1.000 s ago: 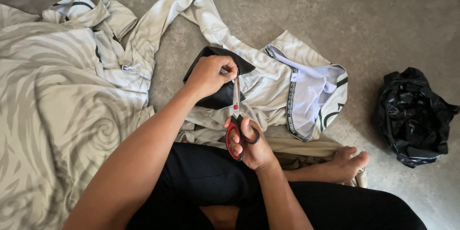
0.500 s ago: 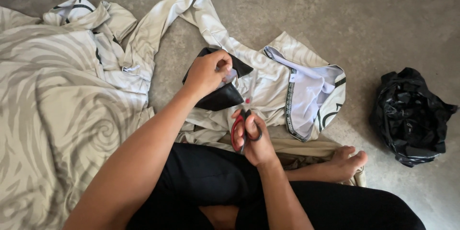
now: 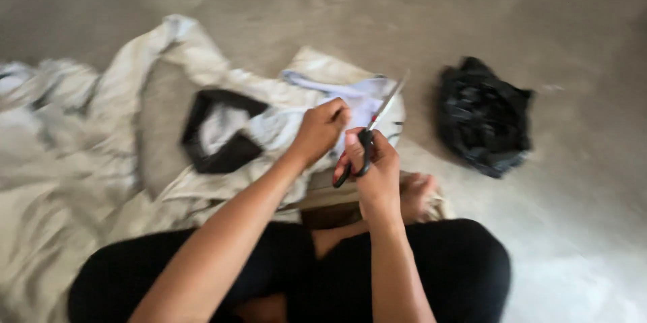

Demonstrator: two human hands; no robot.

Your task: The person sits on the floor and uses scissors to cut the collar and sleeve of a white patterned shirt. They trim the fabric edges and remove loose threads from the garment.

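Pale, soft cloth (image 3: 222,181) with grey-green trim lies crumpled on the smooth concrete floor (image 3: 539,40) just ahead of both hands, and the left hand (image 3: 322,129) is closed in a pinch on a fold of it, directly beside the scissors (image 3: 373,133). The right hand (image 3: 375,169) is wrapped through the dark handles of the scissors, whose thin metal blades run up and to the right, away from the body; motion blur hides whether the blades are parted. A black, crinkled, glossy bag (image 3: 482,115) sits well apart to the right.
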